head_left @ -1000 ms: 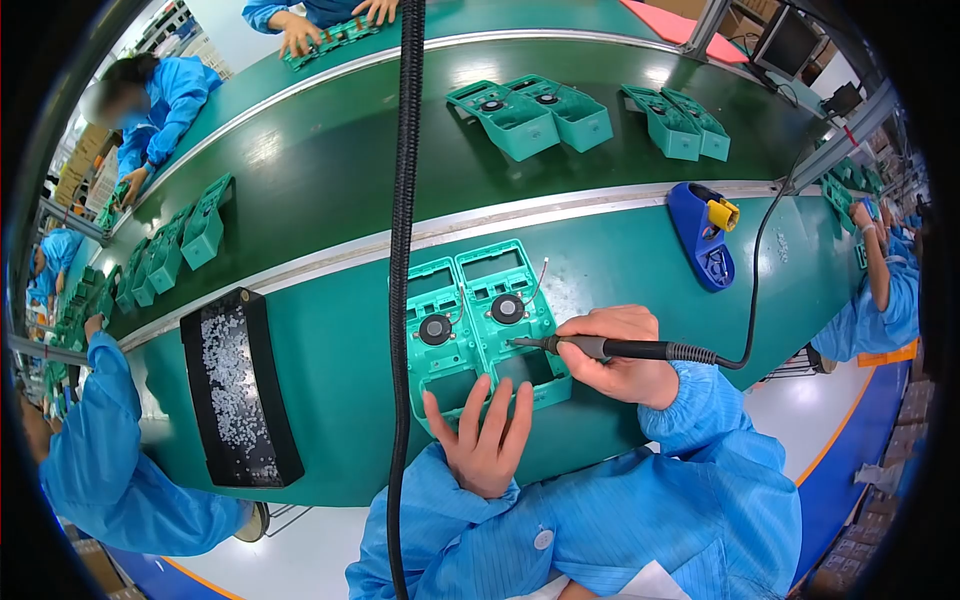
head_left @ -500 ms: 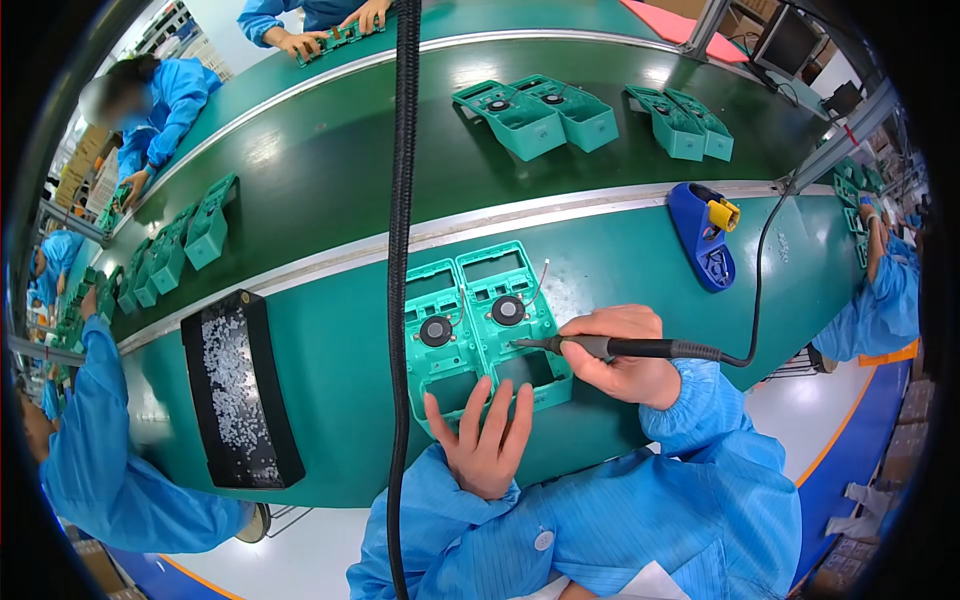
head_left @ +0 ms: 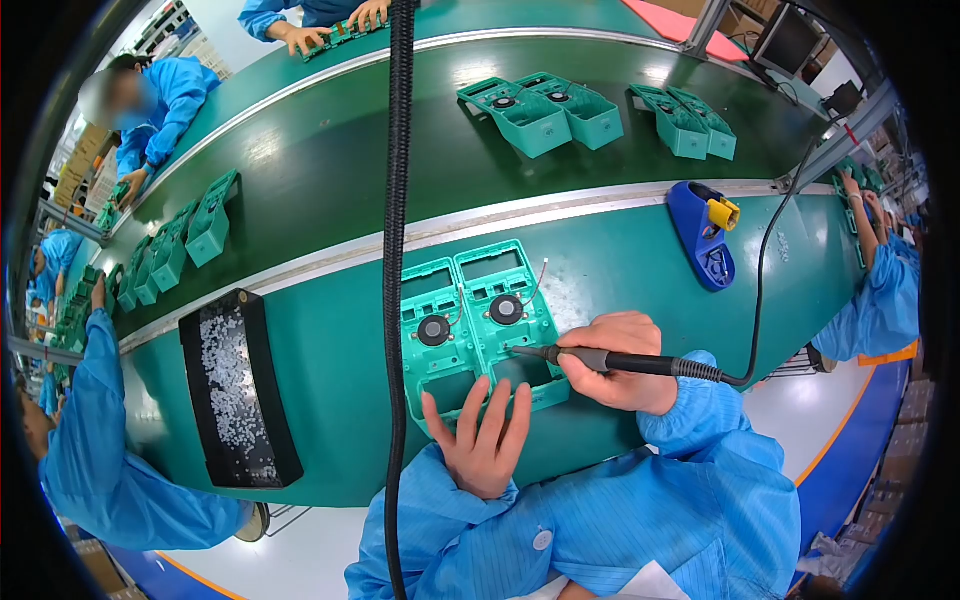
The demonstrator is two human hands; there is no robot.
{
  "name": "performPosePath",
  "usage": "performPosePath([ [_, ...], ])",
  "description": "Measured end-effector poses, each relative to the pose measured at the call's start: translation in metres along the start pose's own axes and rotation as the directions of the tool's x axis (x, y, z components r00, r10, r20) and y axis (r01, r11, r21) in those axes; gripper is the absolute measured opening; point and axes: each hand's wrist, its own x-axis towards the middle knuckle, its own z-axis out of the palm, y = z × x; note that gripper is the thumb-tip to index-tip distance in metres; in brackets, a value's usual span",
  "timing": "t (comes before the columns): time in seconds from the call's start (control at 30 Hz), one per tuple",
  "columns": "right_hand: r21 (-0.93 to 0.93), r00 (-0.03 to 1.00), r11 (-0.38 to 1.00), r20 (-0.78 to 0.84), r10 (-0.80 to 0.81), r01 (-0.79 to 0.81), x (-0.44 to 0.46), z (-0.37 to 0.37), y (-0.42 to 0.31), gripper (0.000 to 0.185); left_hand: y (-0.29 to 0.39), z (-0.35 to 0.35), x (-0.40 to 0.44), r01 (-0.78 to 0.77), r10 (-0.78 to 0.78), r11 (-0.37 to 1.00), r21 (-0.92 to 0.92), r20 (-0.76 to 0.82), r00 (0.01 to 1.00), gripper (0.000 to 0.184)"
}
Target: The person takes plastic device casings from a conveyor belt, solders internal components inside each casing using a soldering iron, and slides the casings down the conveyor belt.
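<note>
Two green plastic housings lie side by side on the bench, the left one (head_left: 432, 352) partly behind a black hanging cable and the right one (head_left: 507, 262) fully beside it. Each holds a round black speaker, one at left (head_left: 434, 331) and one at right (head_left: 506, 310). My left hand (head_left: 480, 447) rests with fingers spread over the lower edges of both housings. My right hand (head_left: 625, 362) is closed around a soldering iron (head_left: 640, 364), whose tip touches or hovers just over the right housing below its speaker.
A black tray (head_left: 240, 390) of small translucent pieces lies at left. A blue iron stand (head_left: 700, 240) is at right. The black cable (head_left: 397, 230) hangs in front. Green housings (head_left: 540, 125) are on the belt (head_left: 320, 170). Co-workers sit left, right and across.
The housings on the belt have shifted slightly right. My right hand and the iron have dipped a little, while my left hand stays put. The right co-worker's hands have moved up.
</note>
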Motion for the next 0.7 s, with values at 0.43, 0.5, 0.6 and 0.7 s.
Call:
performPosePath([
  [0.43, 0.019, 0.999, 0.999, -0.014, -0.043, 0.043, 0.0011, 0.0044, 0.0028, 0.012, -0.0004, 0.0015, -0.0002, -0.001, 0.001, 1.000, -0.004, -0.010, 1.000, 0.029],
  [0.5, 0.016, 0.999, 0.999, -0.005, -0.040, 0.040, 0.0014, 0.0036, 0.0026, 0.012, 0.0000, 0.0015, 0.0004, 0.001, -0.001, 1.000, -0.001, -0.011, 1.000, 0.029],
  [0.6, 0.021, 0.999, 0.999, -0.009, -0.041, 0.041, 0.0013, 0.0045, 0.0033, 0.012, 0.0006, 0.0016, 0.0004, 0.009, -0.009, 1.000, -0.003, -0.012, 1.000, 0.029],
  [0.7, 0.019, 0.999, 0.999, -0.002, -0.036, 0.036, 0.0015, 0.0041, 0.0030, 0.012, 0.0007, 0.0014, 0.0006, 0.009, -0.009, 1.000, -0.002, -0.015, 1.000, 0.029],
])
